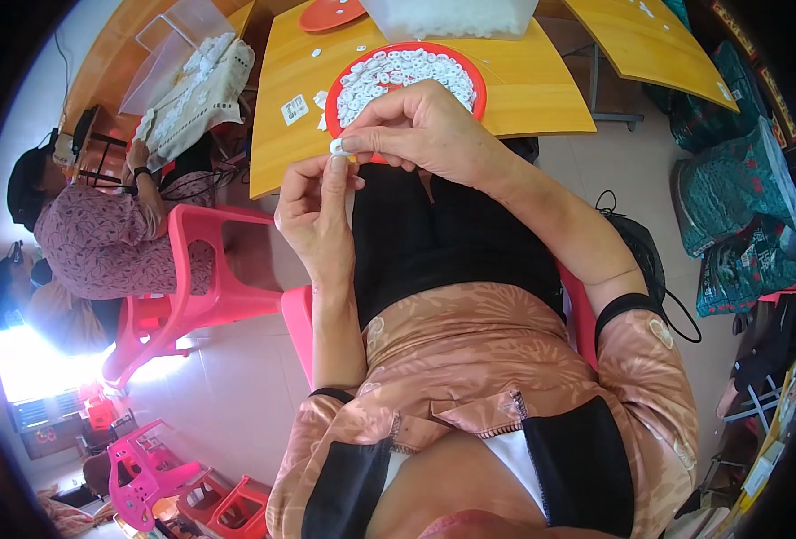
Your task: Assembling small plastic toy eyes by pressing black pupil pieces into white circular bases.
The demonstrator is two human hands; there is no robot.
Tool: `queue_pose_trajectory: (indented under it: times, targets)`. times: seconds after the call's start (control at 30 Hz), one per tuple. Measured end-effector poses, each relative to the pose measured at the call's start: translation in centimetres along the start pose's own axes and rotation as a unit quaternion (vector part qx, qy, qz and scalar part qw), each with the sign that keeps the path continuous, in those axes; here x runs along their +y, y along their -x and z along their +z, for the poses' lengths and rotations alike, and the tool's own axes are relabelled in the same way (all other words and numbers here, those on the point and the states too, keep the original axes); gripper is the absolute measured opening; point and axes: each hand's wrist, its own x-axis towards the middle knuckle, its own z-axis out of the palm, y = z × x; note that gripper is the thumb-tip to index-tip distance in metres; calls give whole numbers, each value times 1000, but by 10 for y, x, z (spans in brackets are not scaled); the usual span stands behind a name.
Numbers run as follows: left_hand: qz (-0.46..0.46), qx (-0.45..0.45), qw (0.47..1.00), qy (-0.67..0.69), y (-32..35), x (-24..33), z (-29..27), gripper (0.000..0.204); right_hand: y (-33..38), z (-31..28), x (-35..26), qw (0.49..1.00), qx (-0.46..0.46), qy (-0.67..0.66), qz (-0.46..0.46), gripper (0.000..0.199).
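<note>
Between my two hands is a small white ring-shaped piece (337,146), pinched by the fingertips of both. My left hand (319,211) comes from below, its thumb pressed up against the piece. From the right, my right hand (420,133) grips the same piece between thumb and finger. Just beyond my hands lies a round red tray (482,101) heaped with many similar small white pieces (407,76). My right hand covers part of the tray's near edge. The piece's finer details are too small to make out.
The tray rests on a yellow table (541,99). A clear bin (452,18) of white pieces and an orange-red plate (330,13) stand farther back. At left, another person (119,234) sits on a pink chair (182,296). Green bags (739,189) are stacked at right.
</note>
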Motion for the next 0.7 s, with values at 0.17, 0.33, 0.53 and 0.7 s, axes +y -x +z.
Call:
queue_pose_trajectory:
  times: [0.17, 0.33, 0.53, 0.7]
  targets:
    - [-18, 6, 999, 43, 3, 1, 4, 14, -1, -1, -1, 998, -15, -46, 50, 19]
    - [-26, 30, 997, 67, 8, -6, 9, 15, 3, 2, 9, 992, 13, 100, -78, 18]
    - [-25, 2, 998, 57, 2, -5, -5, 12, 3, 5, 9, 999, 8, 40, -33, 19]
    - [-63, -41, 993, 97, -1, -5, -13, 8, 3, -5, -9, 996, -40, -35, 66, 20]
